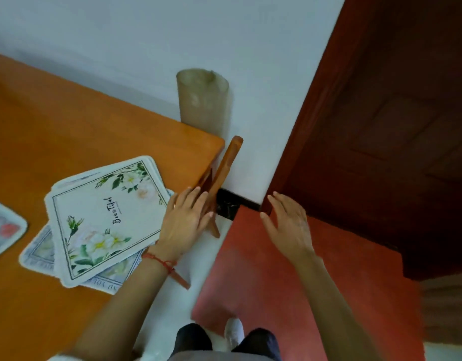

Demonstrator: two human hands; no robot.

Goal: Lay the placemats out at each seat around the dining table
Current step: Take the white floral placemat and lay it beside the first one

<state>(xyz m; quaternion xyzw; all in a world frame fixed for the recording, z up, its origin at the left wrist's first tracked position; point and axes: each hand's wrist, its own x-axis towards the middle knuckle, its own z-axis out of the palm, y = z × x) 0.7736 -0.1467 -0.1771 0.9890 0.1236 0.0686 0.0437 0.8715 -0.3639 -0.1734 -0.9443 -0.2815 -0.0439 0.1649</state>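
Your placemats (104, 220) lie in a loose, fanned stack near the table's (55, 131) right corner; the top one is white with flowers and script, lying flat and askew. Another mat (3, 227) lies at the left edge.

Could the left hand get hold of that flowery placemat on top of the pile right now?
Probably yes. The left hand is open and empty, right at the edge of the top placemat, which lies uncovered on the pile near the table corner. Nothing sits between them.
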